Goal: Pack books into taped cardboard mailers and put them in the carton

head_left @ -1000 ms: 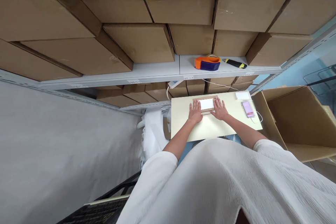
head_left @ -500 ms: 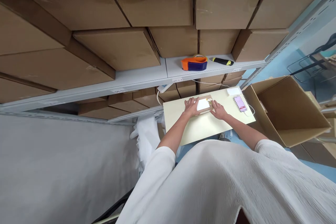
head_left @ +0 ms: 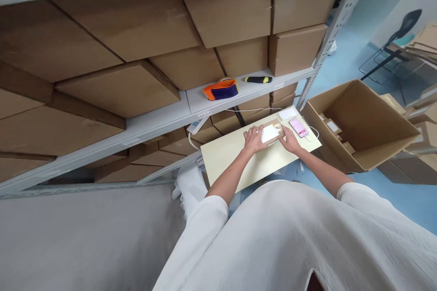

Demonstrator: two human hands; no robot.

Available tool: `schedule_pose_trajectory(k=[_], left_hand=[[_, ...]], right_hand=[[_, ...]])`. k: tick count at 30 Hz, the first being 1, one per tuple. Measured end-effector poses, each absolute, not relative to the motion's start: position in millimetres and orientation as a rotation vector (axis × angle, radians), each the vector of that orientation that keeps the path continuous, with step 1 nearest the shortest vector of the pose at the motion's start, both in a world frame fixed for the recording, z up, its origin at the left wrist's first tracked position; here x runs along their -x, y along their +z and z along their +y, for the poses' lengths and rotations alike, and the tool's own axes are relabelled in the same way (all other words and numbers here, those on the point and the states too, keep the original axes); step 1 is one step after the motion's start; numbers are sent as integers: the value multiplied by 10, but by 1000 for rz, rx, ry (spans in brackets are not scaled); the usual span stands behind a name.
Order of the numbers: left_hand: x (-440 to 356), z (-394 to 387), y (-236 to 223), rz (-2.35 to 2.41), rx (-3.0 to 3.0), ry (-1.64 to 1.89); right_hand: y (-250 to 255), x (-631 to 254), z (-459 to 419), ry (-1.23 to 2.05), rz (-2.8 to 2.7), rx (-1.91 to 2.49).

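Slid rightward along the pale table [head_left: 223, 158] since the earlier frame, with the small cardboard box [head_left: 272, 123] brought nearer the phone [head_left: 297, 127]; swung rightward as a whole, too, in the head view, so as to show more of the parcels [head_left: 332, 126] inside the large open carton [head_left: 363, 107] at right. Set on the right half of the table, with a white label [head_left: 268, 133] facing up, perhaps to stay easy to check; too small to read. Gripped at the left end by the left hand [head_left: 253, 140], with fingers a little apart and bent over the top; gripped at the right end by the right hand [head_left: 290, 139], with fingers close together and thumb on the near side. Probably held from both ends to keep from skidding or tilting. Just beyond the right hand, the phone, laid flat, likely for glancing at. Toward the far right corner, a flat white box [head_left: 288, 113], perhaps put aside for elbow room. On the shelf [head_left: 194, 102] beyond, an orange-and-blue tape dispenser [head_left: 221, 90] and, near it, a black-and-yellow cutter [head_left: 258, 79], both toward the front edge, likely for quick reach. Behind these, brown cartons [head_left: 235, 7], stacked side by side, presumably to save space.
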State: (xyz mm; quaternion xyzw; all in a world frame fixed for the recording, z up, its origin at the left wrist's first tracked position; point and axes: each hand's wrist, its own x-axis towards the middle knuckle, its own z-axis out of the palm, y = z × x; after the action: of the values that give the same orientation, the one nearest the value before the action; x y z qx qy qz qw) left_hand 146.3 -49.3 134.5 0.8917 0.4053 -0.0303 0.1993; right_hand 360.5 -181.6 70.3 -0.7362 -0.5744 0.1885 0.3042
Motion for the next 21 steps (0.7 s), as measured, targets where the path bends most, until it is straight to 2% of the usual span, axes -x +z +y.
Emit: schedule_pose_trajectory(k=[12, 21], left_hand=[[-3218, -1585, 1562, 991, -2610, 95], [-4519, -2320, 1644, 735, -2680, 81]], right_hand=[[916, -4911, -3065, 195, -1089, 2050], [933, -5829, -4066, 162, -707, 2153]])
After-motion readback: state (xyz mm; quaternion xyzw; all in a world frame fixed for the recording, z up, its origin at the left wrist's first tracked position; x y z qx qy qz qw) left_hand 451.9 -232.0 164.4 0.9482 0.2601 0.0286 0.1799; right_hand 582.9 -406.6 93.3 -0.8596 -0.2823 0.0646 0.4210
